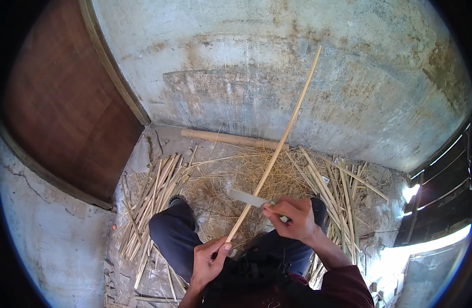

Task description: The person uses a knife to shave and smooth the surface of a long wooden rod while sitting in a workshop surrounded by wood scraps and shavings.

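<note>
A long pale bamboo strip (pixel 279 148) slants up and away from my lap toward the far wall. Its near end is pinched between the thumb and fingers of my left hand (pixel 209 261). My right hand (pixel 292 218) is closed round the green handle of a knife (pixel 246 197). The knife's broad grey blade points left and lies across the strip, a short way beyond my left hand. Whether its edge bites into the bamboo I cannot tell.
Piles of split bamboo strips lie on the floor left (pixel 152 205) and right (pixel 343 200) of my bent legs. Thin shavings (pixel 236 172) cover the ground ahead. A thick bamboo pole (pixel 230 139) rests along the stained wall (pixel 236 92). A brown door (pixel 71 102) stands at the left.
</note>
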Demonstrator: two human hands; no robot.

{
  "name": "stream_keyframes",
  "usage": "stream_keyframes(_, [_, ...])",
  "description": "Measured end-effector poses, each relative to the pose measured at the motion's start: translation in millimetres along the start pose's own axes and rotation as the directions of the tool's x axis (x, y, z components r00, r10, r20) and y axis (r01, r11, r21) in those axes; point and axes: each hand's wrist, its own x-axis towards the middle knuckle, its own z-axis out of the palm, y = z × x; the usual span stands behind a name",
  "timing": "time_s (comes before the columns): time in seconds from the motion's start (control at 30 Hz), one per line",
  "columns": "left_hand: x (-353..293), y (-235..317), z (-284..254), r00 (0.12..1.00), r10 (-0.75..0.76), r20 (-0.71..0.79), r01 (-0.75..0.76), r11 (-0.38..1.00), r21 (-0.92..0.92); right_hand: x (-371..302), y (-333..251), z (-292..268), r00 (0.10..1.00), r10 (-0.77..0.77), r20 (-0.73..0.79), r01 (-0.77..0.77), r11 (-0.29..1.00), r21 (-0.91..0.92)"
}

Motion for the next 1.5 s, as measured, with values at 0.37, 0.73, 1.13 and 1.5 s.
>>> stream_keyframes(0.37, [-4.8,1.4,-6.3,0.999,-0.034,0.034,0.035,0.999,-0.017,9.8,27.1,-13.8,0.981,0.128,-0.146,-0.123,0.991,0.044])
stream_keyframes(0.73, [-2.8,1.0,-4.7,0.981,-0.155,0.118,0.172,0.974,-0.15,-5.7,-8.1,10.5,0.994,0.015,0.104,-0.025,0.995,0.096])
stream_keyframes(1.13, [-0.8,5.6,-5.1,0.98,-0.144,0.134,0.166,0.971,-0.17,-7.0,-10.1,14.5,0.996,0.004,0.084,-0.015,0.99,0.138])
stream_keyframes(1.5, [0.5,9.2,-5.1,0.975,-0.139,0.171,0.17,0.968,-0.183,-6.6,-10.6,14.3,0.998,-0.007,0.066,-0.002,0.99,0.139])
